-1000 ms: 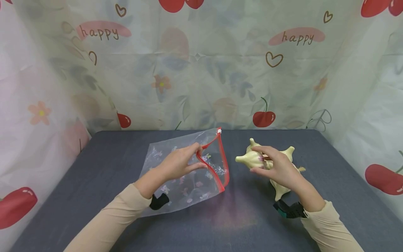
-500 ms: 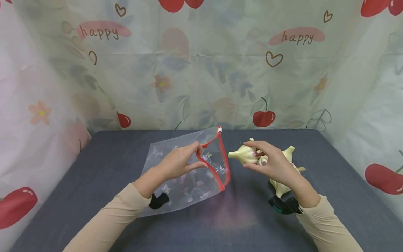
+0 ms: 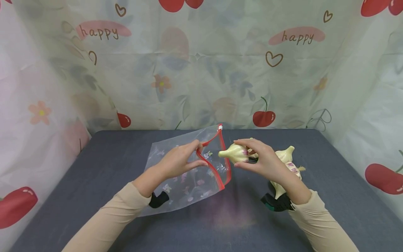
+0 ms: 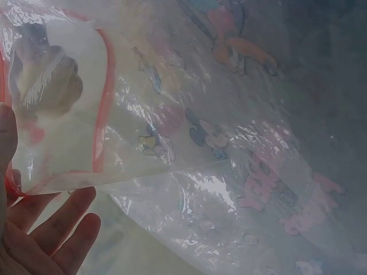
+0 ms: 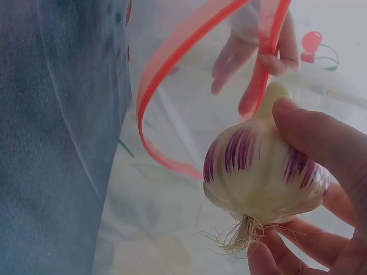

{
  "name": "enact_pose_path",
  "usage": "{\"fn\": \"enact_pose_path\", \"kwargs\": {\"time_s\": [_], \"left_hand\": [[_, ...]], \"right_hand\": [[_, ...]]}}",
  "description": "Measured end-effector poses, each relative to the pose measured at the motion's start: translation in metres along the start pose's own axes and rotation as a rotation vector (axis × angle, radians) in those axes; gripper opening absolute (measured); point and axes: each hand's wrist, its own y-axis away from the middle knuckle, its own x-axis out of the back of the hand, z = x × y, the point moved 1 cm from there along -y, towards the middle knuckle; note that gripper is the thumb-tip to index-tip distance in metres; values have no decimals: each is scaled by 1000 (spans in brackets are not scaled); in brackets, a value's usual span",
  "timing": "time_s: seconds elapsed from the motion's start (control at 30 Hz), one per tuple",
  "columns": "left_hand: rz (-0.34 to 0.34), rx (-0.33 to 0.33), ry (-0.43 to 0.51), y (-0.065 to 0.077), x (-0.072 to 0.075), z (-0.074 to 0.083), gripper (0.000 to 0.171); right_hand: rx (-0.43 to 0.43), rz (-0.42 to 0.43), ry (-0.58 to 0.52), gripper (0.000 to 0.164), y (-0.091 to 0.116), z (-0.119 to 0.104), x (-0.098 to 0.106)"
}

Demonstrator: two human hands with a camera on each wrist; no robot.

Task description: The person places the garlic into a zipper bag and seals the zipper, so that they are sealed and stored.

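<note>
My left hand [image 3: 181, 159] pinches the near rim of a clear zip bag [image 3: 189, 189] with a red zip edge and printed cartoon figures; its mouth gapes toward the right. In my right hand [image 3: 266, 161] is a garlic bulb [image 3: 235, 153], held between thumb and fingers with its stem tip pointing left at the bag's mouth. The right wrist view shows purple streaks and dry roots on this garlic bulb [image 5: 258, 166], close before the red zip edge [image 5: 152, 114]. Through the plastic, the left wrist view shows the bulb [image 4: 49, 83] dimly.
More garlic bulbs [image 3: 285, 154] lie in a group on the dark table [image 3: 119, 168], partly hidden behind the right hand and wrist. A white slider [image 3: 220, 127] sits at the zip's far end. A printed curtain [image 3: 201, 70] hangs behind and at both sides.
My right hand has moved left with the garlic bulb, from over the group to the bag's mouth. The left hand keeps its hold on the rim, and the bag's far corner has risen slightly.
</note>
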Motion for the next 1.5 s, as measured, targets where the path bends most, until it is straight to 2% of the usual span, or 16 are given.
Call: {"fn": "enact_pose_path", "kwargs": {"time_s": [0.4,0.7,1.07,1.27,1.37,1.5], "left_hand": [[29,-26,13,0,1,0,39],[33,-48,21,-1,3,3,38],[75,-102,33,-3,5,9,37],[131,-141,26,-3,6,9,36],[165,-158,20,-3,7,7,36],[176,-157,25,-4,10,8,37]], "right_hand": [[36,-54,-19,61,-11,-8,-15],[16,-136,-66,60,-17,-16,-24],[-17,-178,-9,54,-26,-22,-36],[-63,-221,-101,60,-26,-23,-39],[-56,-237,-148,59,-25,-22,-39],[-19,-233,-197,55,-25,-21,-41]]}}
